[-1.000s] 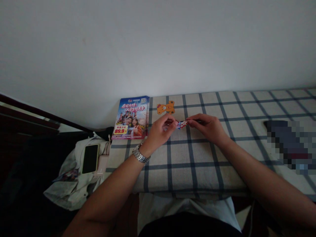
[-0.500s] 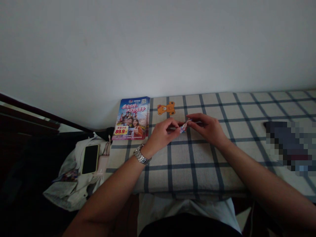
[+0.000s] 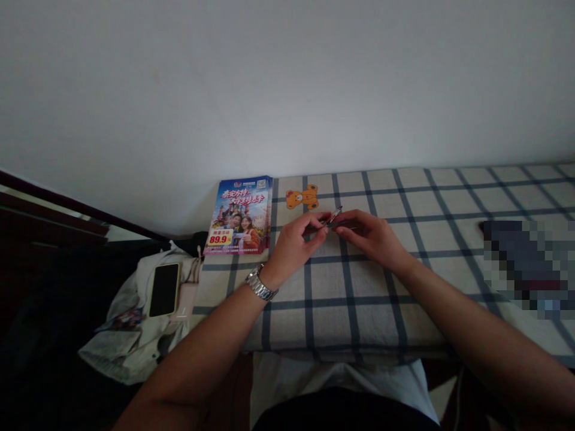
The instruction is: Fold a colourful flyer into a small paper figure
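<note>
Both my hands meet above a checked tablecloth (image 3: 359,299), pinching one small folded piece of printed paper (image 3: 333,216) between their fingertips. My left hand (image 3: 297,242), with a metal watch (image 3: 261,284) on its wrist, grips the paper's left end with curled fingers. From the right, my right hand (image 3: 368,234) holds the other end. The paper stands edge-on, so little of its print shows. It hovers just in front of a small orange bear figure (image 3: 302,197) lying on the cloth.
A stack of colourful flyers (image 3: 238,214) lies at the table's far left corner against the white wall. Left of the table, a phone (image 3: 163,289) rests on crumpled cloth. A blurred dark object (image 3: 525,263) sits at the right.
The paper piece has turned from flat, with its red and blue print showing, to edge-on. Both hands have moved slightly closer together and a little left.
</note>
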{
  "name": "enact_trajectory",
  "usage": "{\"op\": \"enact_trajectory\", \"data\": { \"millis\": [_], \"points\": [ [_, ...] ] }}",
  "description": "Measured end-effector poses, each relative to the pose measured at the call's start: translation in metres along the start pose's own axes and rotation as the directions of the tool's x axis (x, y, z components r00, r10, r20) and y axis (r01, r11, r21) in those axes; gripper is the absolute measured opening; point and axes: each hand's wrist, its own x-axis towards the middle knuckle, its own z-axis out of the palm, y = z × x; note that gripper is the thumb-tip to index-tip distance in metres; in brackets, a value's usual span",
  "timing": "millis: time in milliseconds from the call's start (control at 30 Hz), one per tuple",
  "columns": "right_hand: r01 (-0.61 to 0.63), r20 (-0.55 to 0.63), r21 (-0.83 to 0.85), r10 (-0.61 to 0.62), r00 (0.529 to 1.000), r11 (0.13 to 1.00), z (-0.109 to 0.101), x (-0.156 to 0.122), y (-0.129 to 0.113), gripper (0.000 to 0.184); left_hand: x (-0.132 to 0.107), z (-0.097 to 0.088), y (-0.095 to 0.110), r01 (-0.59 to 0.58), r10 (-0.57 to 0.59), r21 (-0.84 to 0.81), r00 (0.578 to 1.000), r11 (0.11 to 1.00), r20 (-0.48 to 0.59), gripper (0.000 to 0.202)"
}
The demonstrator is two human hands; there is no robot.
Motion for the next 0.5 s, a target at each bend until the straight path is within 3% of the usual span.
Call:
{"op": "enact_trajectory", "data": {
  "millis": [267, 400, 500],
  "points": [
    [-0.015, 0.009, 0.074, 0.014, 1.0, 0.997, 0.0023, -0.0001, 0.0042, 0.033, 0.0, 0.0022, -0.0038, 0.015, -0.014, -0.066, 1.0, 0.998, 0.008, 0.016],
    [-0.011, 0.023, 0.083, 0.009, 1.0, 0.996, 0.0028, -0.0004, 0.0028, 0.035, 0.0008, 0.0043, -0.0059, 0.028, -0.031, -0.165, 0.999, 0.986, -0.014, 0.044],
    [-0.008, 0.036, 0.086, 0.005, 0.999, 0.996, 0.0038, -0.0003, 0.0012, 0.035, 0.0014, 0.0049, -0.0077, 0.03, -0.031, -0.15, 0.999, 0.988, -0.01, 0.045]
  ]
}}
